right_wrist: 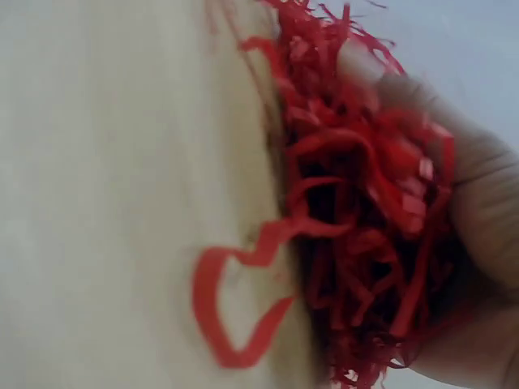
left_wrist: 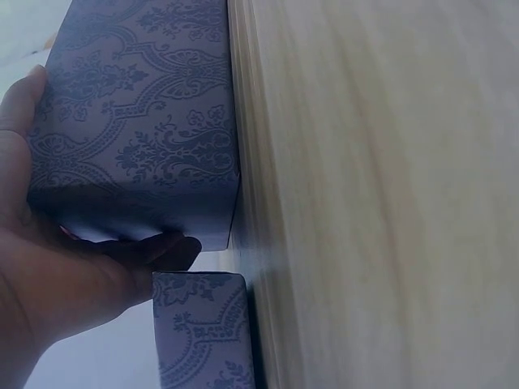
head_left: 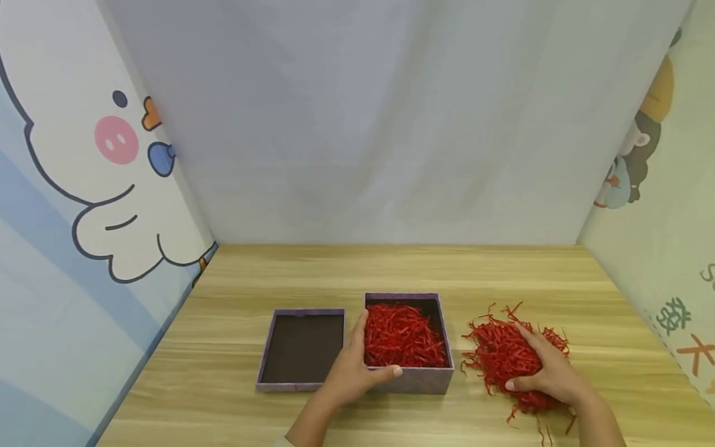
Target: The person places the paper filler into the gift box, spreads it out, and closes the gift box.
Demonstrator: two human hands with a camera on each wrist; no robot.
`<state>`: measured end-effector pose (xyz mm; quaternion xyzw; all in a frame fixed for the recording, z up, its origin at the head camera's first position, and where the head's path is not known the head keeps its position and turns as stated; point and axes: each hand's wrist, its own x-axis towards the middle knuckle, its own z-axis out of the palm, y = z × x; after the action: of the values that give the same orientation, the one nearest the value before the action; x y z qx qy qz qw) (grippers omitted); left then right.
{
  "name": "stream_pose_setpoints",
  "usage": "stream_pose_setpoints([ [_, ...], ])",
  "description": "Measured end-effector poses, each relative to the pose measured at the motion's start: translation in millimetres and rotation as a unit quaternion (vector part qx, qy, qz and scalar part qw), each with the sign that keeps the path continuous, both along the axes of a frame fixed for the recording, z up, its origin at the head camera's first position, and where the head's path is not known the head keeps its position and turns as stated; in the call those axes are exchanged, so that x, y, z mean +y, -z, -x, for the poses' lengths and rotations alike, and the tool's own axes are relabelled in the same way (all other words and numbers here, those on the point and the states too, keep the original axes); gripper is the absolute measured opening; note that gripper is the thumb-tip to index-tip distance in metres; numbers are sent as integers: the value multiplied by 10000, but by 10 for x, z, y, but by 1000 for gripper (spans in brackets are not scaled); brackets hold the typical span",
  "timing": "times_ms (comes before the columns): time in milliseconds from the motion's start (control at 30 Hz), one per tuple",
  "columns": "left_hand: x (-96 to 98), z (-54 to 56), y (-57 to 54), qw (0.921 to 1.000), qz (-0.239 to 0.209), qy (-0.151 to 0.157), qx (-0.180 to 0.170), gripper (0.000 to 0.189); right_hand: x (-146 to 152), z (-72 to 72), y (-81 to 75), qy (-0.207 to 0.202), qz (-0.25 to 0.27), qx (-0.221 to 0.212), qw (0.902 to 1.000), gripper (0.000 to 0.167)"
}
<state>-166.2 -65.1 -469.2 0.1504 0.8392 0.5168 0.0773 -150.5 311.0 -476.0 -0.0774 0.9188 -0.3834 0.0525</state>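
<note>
A purple patterned box (head_left: 410, 380) stands on the table with red shredded paper (head_left: 402, 335) inside it. My left hand (head_left: 350, 365) grips the box by its front left corner, thumb along the front wall and fingers along the left side. The left wrist view shows the box's patterned wall (left_wrist: 146, 97) close beside that thumb. To the right of the box lies a loose heap of red shredded paper (head_left: 497, 351). My right hand (head_left: 550, 369) holds this heap from its right side, thumb near the front; in the right wrist view strands (right_wrist: 365, 203) fill the palm and hide most fingers.
Left of the box lies a shallow purple-edged lid (head_left: 304, 347), its dark inside facing up. The wooden table (head_left: 391, 267) ends at a pale cloth backdrop (head_left: 363, 124). Printed cartoon panels stand at left and right. A few stray strands (head_left: 544, 428) lie near the front.
</note>
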Motion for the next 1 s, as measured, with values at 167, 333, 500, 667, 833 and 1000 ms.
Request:
stream_pose_setpoints([
  [167, 4, 3, -9, 10000, -24, -9, 40, 112, 14, 28, 46, 143, -471, 152, 9987, 100],
  [333, 3, -2, -12, 10000, 2, 3, 57, 112, 5, 49, 76, 312, -541, 629, 9961, 79],
  [500, 1, -1, -5, 10000, 3, 1, 55, 112, -4, 48, 60, 377, -499, 607, 9962, 59],
  [667, -7, 9, -16, 10000, 1, 20, 55, 112, -7, 38, 17, 384, -128, 485, 9980, 52],
  [833, -8, 3, -31, 10000, -3, 42, 28, 112, 13, -1, -61, 571, 123, 488, 9971, 51],
  [1000, -18, -4, -25, 10000, 29, 70, 31, 112, 23, -53, -203, 811, 257, 912, 9922, 46],
])
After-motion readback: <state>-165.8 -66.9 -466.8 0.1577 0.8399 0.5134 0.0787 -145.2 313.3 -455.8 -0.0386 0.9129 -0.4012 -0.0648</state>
